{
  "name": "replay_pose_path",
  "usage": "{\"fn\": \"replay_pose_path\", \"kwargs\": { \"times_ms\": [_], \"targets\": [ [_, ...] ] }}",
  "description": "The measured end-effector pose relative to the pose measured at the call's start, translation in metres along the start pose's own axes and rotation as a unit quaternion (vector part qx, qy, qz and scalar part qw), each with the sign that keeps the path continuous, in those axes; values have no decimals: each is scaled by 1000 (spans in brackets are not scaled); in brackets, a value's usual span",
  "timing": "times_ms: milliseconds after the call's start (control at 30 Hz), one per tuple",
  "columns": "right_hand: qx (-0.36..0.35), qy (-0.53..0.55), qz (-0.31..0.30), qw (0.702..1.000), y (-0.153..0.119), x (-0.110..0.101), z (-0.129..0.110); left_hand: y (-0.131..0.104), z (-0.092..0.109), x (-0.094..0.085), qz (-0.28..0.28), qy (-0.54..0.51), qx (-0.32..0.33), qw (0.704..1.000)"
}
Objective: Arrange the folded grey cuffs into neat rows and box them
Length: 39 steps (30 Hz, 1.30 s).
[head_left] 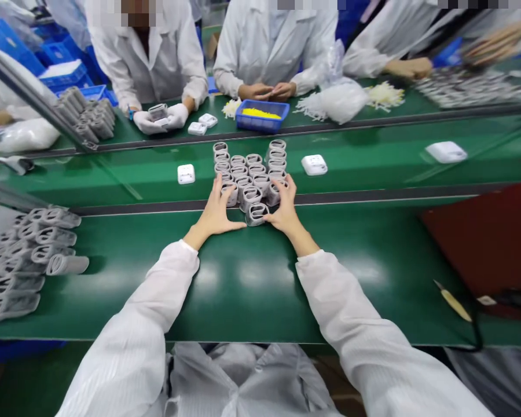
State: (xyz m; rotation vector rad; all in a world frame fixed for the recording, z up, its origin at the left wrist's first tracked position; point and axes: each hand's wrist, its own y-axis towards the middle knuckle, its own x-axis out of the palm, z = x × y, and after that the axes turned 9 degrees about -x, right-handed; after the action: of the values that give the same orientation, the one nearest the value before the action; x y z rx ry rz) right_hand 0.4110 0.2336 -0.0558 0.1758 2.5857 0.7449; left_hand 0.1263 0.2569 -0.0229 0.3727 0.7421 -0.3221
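Note:
A cluster of grey rolled cuffs (244,180) stands in uneven rows across the dark rail, mostly on the green belt (356,174). My left hand (217,211) presses its fingers against the cluster's left side, thumb stretched towards the front cuff. On the other side, my right hand (284,208) curls its fingers round the outer right cuffs, and its thumb reaches the front cuff (257,214). Both hands hold the cluster between them. Some cuffs are partly hidden behind my fingers.
More grey cuffs (15,263) are stacked on the table at left. White devices (186,174) lie along the belt. At right are a brown-red sheet (495,243) and a pale-handled pointed tool (455,305). Across the belt, co-workers' hands (162,119) work near a blue tray (263,117).

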Motion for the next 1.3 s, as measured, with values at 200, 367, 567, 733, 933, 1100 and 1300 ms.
{"fn": "replay_pose_path", "kwargs": {
  "times_ms": [200, 367, 567, 733, 933, 1100, 1300],
  "targets": [
    [52, -82, 84, 992, 28, 29, 2, 30, 3, 15, 61, 39, -13, 997],
    [83, -125, 78, 986, 69, 76, -11, 69, -20, 2, 105, 52, -38, 992],
    [66, -146, 12, 987, 88, 86, -20, 74, -31, -2, 153, 74, -88, 982],
    [119, -82, 72, 987, 48, 72, -44, 42, 0, 3, 187, 120, -23, 975],
    [180, 186, 87, 962, -148, -16, -122, -11, 28, 3, -147, 124, 155, 969],
    [404, 309, 59, 859, -339, -169, -229, -1, 35, -4, -217, 203, 134, 945],
    [639, 111, 77, 757, -552, -263, -336, 32, 46, 10, -198, 290, 122, 928]
  ]
}}
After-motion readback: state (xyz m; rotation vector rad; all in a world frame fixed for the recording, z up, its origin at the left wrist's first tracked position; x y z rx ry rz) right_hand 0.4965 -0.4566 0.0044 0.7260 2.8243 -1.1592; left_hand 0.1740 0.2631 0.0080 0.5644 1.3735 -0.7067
